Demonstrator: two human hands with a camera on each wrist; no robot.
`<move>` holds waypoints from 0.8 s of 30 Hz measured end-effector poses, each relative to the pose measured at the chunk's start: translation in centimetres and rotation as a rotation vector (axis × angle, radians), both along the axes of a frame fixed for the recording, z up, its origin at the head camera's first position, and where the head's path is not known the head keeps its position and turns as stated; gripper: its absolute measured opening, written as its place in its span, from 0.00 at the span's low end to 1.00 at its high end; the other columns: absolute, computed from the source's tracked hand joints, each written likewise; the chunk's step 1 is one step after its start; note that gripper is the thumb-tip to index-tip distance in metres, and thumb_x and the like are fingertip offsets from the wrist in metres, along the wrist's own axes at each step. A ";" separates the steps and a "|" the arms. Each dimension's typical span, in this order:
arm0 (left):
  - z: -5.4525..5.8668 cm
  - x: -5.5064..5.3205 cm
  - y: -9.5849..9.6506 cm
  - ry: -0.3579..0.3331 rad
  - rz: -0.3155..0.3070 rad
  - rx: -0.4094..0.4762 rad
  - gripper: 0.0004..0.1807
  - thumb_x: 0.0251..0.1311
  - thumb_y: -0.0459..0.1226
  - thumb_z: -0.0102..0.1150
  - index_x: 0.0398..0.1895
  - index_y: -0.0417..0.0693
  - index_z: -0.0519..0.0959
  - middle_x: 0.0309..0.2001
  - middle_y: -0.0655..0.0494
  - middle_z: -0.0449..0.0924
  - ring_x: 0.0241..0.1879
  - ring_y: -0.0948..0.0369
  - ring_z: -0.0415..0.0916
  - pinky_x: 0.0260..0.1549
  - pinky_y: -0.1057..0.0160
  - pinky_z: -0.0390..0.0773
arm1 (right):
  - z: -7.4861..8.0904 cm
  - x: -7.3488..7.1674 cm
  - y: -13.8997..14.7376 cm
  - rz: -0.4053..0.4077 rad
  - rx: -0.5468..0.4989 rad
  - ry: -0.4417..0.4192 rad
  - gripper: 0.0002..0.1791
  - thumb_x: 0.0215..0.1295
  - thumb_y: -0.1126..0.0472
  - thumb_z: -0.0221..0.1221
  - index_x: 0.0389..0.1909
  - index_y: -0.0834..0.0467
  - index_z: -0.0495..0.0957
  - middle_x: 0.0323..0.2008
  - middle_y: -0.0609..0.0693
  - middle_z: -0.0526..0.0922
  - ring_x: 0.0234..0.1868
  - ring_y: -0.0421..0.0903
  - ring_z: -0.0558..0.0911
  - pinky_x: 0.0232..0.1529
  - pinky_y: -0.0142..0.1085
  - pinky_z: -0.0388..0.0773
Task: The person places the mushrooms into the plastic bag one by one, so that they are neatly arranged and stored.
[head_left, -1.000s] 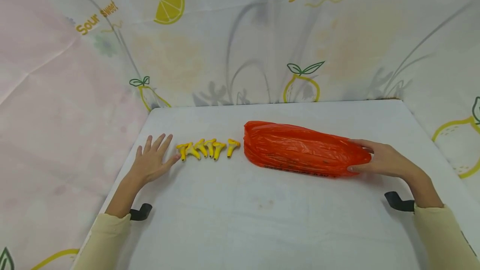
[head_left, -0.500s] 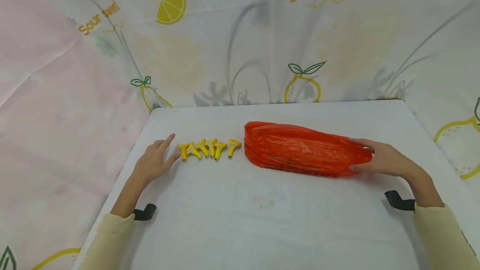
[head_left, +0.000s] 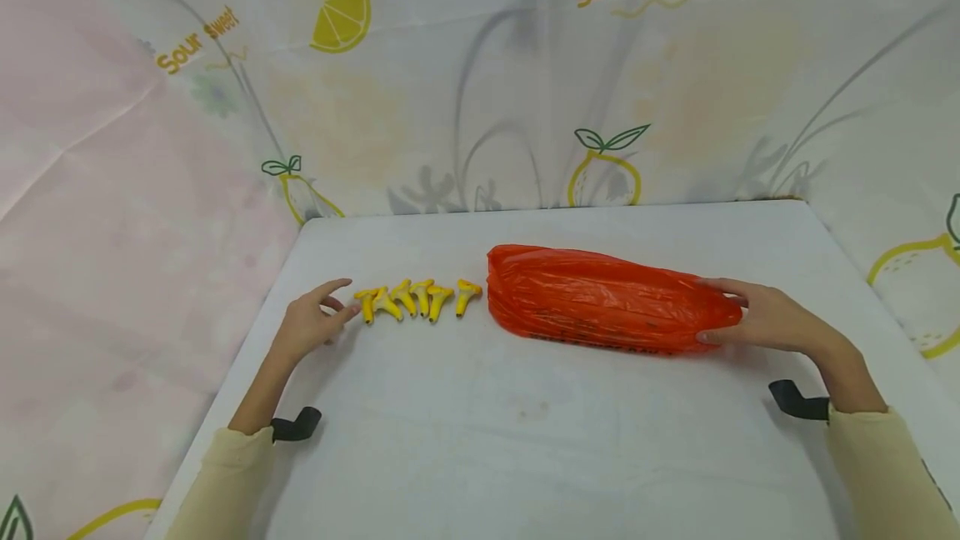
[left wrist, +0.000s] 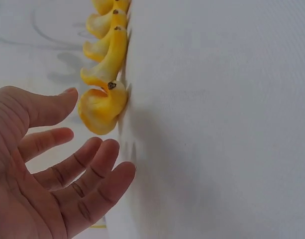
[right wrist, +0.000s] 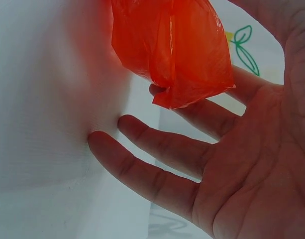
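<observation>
Several yellow, trumpet-shaped chanterelle mushrooms (head_left: 422, 297) lie in a short row left of centre, the rightmost one (head_left: 467, 298) a little apart. My left hand (head_left: 313, 325) is beside the row's left end, fingers loosely bent. In the left wrist view, a gap shows between its thumb and fingers and the nearest mushroom (left wrist: 103, 108); nothing is in the palm. A long, crinkled red plastic bag (head_left: 600, 300) lies right of the mushrooms. At its right end, my right hand (head_left: 776, 319) spreads thumb and fingers around the tip, with the bag's folded corner (right wrist: 192, 69) before the palm.
The white tabletop (head_left: 480, 440) stretches in front of the bag and mushrooms. A white cloth backdrop (head_left: 480, 90) with lemon prints rises behind the table's far edge. Black curved pieces (head_left: 798, 402) stick out at both wrists.
My left hand has gone from spread fingers to loosely bent ones and shifted slightly right, closer to the leftmost mushroom. The right hand and the bag stay put.
</observation>
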State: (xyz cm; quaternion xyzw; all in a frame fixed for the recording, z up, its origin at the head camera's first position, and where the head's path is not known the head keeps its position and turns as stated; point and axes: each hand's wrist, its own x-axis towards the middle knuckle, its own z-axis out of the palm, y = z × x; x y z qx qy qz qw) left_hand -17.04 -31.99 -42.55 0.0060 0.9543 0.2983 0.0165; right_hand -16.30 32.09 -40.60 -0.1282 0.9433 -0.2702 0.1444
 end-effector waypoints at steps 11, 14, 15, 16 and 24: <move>-0.5 -0.3 -0.2 -0.099 0.077 0.297 0.26 0.65 0.42 0.64 0.63 0.40 0.74 0.50 0.30 0.78 0.32 0.52 0.84 0.24 0.57 0.84 | 0.2 -0.1 -0.1 0.007 0.018 -0.009 0.49 0.55 0.41 0.69 0.70 0.65 0.63 0.63 0.73 0.65 0.59 0.71 0.67 0.47 0.64 0.75; -0.8 -0.4 -0.1 -0.090 0.102 0.330 0.24 0.65 0.40 0.63 0.61 0.39 0.76 0.49 0.31 0.79 0.31 0.53 0.84 0.24 0.57 0.84 | 0.3 -0.1 -0.2 0.006 0.020 -0.013 0.49 0.55 0.41 0.69 0.70 0.64 0.63 0.64 0.73 0.66 0.59 0.71 0.67 0.47 0.63 0.75; -0.8 -0.4 -0.1 -0.088 0.109 0.338 0.23 0.65 0.40 0.63 0.60 0.39 0.77 0.48 0.31 0.79 0.31 0.53 0.84 0.24 0.58 0.83 | 0.3 -0.1 -0.3 0.007 0.019 -0.014 0.49 0.55 0.41 0.69 0.70 0.65 0.63 0.63 0.73 0.66 0.59 0.71 0.67 0.47 0.64 0.75; -0.9 -0.4 0.0 -0.084 0.114 0.343 0.22 0.65 0.39 0.63 0.59 0.38 0.77 0.48 0.32 0.79 0.30 0.53 0.84 0.24 0.58 0.83 | 0.3 -0.1 -0.3 0.009 0.019 -0.016 0.49 0.55 0.41 0.69 0.70 0.65 0.63 0.63 0.73 0.66 0.59 0.71 0.67 0.47 0.64 0.75; -0.9 -0.6 0.4 -0.049 0.122 0.353 0.18 0.65 0.36 0.62 0.55 0.38 0.79 0.45 0.34 0.81 0.28 0.53 0.83 0.24 0.60 0.83 | 0.4 -0.2 -0.2 0.002 0.024 -0.027 0.50 0.54 0.39 0.69 0.70 0.64 0.63 0.63 0.72 0.66 0.60 0.70 0.67 0.48 0.63 0.75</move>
